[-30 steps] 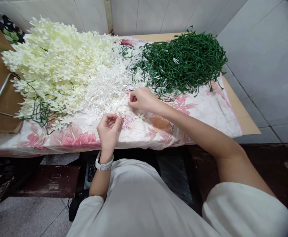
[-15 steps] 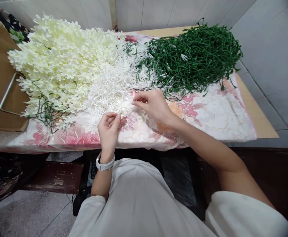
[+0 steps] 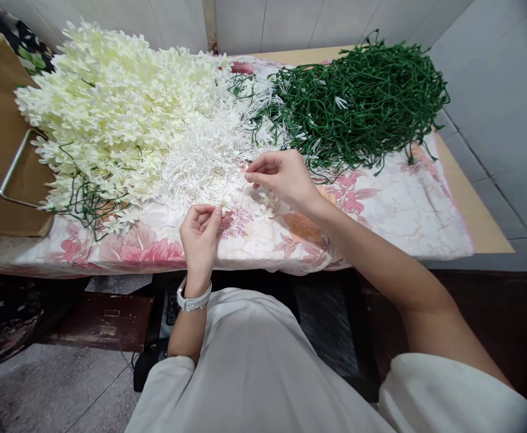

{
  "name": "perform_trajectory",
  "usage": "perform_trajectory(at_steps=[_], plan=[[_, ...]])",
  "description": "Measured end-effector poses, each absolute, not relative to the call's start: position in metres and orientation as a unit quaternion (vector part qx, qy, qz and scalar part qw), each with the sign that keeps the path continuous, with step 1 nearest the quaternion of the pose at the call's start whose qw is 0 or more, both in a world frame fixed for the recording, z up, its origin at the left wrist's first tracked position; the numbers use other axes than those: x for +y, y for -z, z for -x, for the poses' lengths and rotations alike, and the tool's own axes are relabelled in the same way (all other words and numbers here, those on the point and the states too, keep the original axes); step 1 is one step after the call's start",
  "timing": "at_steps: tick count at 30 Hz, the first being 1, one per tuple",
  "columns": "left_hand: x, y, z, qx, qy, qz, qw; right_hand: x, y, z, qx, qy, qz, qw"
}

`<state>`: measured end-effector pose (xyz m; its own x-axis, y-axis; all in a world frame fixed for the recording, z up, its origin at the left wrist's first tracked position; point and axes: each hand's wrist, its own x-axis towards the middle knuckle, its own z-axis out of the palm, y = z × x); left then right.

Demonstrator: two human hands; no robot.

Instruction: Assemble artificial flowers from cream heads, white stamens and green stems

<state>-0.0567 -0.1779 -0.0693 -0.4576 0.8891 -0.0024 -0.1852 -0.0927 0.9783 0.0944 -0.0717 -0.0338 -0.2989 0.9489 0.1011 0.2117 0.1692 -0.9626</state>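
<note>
One flower pinched in left fingers; right fingers together, contents unclear; right cloth edge well apart.

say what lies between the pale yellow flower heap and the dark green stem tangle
In the head view, a loose heap of thin white strands lies between the flower heap and the stem tangle, touching both.

Head camera: worn high, tilted forward and down.
Table: overlooked from near, toward twelve o'clock.
Shirt: caught closest, at six o'clock.
</note>
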Motion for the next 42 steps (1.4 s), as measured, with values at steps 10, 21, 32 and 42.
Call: perform_trajectory(at_steps=[10,21,32,42], plan=[[-0.180,0.066,0.059,0.498,-0.676,-0.313,0.444,-0.080,0.031,-0.099,-0.577,-0.655,0.360,0.329],[-0.183,0.060,0.068,0.464,-0.689,-0.272,0.486,-0.080,0.032,-0.097,-0.510,-0.728,0.318,0.328],[-0.184,0.061,0.069,0.470,-0.684,-0.272,0.487,-0.085,0.031,-0.097,-0.552,-0.713,0.271,0.338],[-0.186,0.061,0.068,0.466,-0.690,-0.266,0.486,-0.090,0.031,-0.095,-0.625,-0.566,0.352,0.406]])
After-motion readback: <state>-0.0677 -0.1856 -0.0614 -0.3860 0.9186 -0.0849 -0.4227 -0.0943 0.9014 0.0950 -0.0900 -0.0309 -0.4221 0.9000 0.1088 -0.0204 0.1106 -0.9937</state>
